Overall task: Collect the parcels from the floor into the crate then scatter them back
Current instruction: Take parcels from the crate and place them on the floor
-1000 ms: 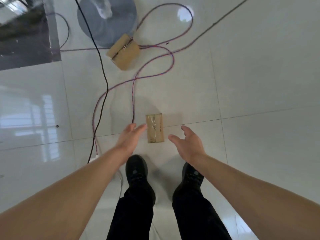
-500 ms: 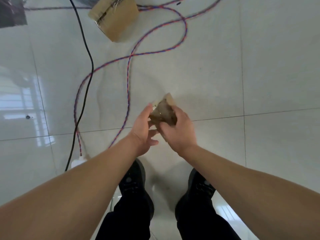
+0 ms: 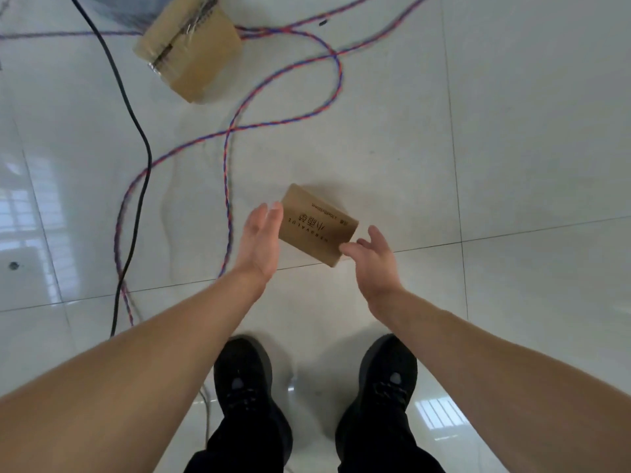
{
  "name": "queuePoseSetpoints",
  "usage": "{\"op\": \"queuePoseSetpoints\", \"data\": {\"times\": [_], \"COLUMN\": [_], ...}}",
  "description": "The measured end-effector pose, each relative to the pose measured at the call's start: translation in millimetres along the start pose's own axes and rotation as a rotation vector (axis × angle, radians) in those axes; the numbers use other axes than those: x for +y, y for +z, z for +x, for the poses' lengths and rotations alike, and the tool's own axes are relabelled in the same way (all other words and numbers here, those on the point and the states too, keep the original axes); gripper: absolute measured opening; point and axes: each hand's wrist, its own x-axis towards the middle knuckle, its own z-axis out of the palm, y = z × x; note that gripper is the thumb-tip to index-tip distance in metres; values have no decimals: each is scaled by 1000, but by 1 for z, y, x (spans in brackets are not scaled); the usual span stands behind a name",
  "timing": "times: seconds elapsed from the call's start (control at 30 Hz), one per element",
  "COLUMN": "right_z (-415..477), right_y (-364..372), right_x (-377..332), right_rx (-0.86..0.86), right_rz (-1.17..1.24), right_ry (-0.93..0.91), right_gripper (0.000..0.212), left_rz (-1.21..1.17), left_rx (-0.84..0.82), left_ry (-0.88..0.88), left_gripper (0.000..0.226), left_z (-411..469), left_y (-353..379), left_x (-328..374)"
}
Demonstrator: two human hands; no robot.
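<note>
A small flat cardboard parcel (image 3: 317, 227) with printed lettering facing up hangs tilted above the floor tiles between my two hands. My left hand (image 3: 261, 242) has straight fingers, and their tips touch the parcel's left corner. My right hand (image 3: 374, 261) is spread and relaxed, its thumb tip at the parcel's lower right corner. Neither hand wraps around it. A larger taped cardboard parcel (image 3: 191, 52) lies on the floor further ahead, to the left. No crate is in view.
A red-and-blue twisted cable (image 3: 227, 165) loops across the glossy white tiles just left of my hands, beside a black cable (image 3: 145, 145). A grey round base (image 3: 136, 10) sits behind the larger parcel. My black shoes (image 3: 244, 377) stand below my hands.
The small parcel lay on the floor a second ago and both hands then picked it up. It has since turned printed side up, and my hands have opened and spread apart around it.
</note>
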Motion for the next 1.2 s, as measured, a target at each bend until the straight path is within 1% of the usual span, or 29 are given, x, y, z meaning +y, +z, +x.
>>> {"op": "queuePoseSetpoints", "data": {"times": [0.03, 0.07, 0.1, 0.13, 0.17, 0.2, 0.27, 0.33, 0.37, 0.4, 0.47, 0.5, 0.53, 0.57, 0.6, 0.63, 0.67, 0.73, 0.83, 0.9, 0.93, 0.97, 1.03, 1.07, 1.13, 1.17, 1.2], "right_z": [4, 6, 7, 6, 2, -2, -11, -12, -11, -9, -4, -3, -1, 0, 1, 2, 3, 3, 5, 7, 8, 8, 5, 2, -7, -14, -23], "right_y": [2, 4, 7, 7, 5, 4, 3, 2, 2, 3, 5, 7, 8, 9, 8, 7, 6, 4, 3, 4, 6, 7, 10, 11, 9, 6, 2], "right_x": [-5, -9, -12, -13, -12, -9, -1, 10, 14, 17, 23, 23, 24, 25, 24, 24, 25, 27, 31, 32, 33, 35, 34, 33, 29, 27, 24], "right_rx": [-35, -30, 20, 82, 139, 169, 164, 136, 128, 115, 89, 79, 76, 84, 109, 149, 184, 199, 170, 146, 124, 97, 41, 31, 61, 85, 107], "right_rz": [67, 93, 108, 120, 117, 105, 58, 2, -7, 4, 26, 30, 26, 26, 34, 45, 55, 39, -16, 0, 19, 32, 27, 19, 20, 25, 25], "right_ry": [5, -15, -49, -102, -152, -188, -193, -136, -107, -84, -48, -40, -51, -77, -109, -134, -152, -139, -79, -46, -31, -22, -37, -44, -55, -67, -75], "right_gripper": [56, 38, 28, 23, 21, 23, 28, 33, 35, 44, 75, 83, 81, 68, 51, 38, 33, 35, 41, 47, 49, 44, 32, 32, 46, 50, 48], "left_rz": [4, -23, -62, -101, -135, -151, -143, -119, -131, -155, -176, -182, -188, -205, -230, -261, -281, -261, -240, -253, -260, -265, -289, -299, -295, -284, -274], "left_rx": [-14, -30, -35, -45, -55, -58, -72, -88, -84, -81, -99, -117, -134, -143, -132, -107, -78, -57, -48, -62, -80, -102, -143, -153, -152, -144, -135], "left_ry": [-16, -35, -55, -79, -113, -140, -205, -291, -325, -351, -366, -360, -352, -342, -328, -309, -299, -300, -358, -383, -391, -393, -378, -371, -358, -352, -347], "left_gripper": [90, 85, 74, 63, 56, 58, 72, 86, 87, 82, 72, 71, 71, 70, 68, 66, 65, 69, 85, 90, 89, 85, 71, 64, 62, 63, 63], "left_z": [4, 6, 9, 11, 12, 11, 7, 5, 4, 2, 0, -1, -1, -1, -1, -1, 0, -1, 1, 0, -2, -3, -8, -12, -23, -29, -37], "left_y": [0, -1, -3, -7, -9, -11, -13, -13, -12, -10, -7, -6, -5, -4, -4, -3, -3, -4, -7, -8, -8, -8, -5, -5, -5, -6, -8], "left_x": [5, 12, 15, 18, 20, 18, 7, -7, -12, -16, -19, -20, -21, -22, -22, -23, -24, -25, -27, -26, -26, -26, -23, -21, -13, -9, -3]}}
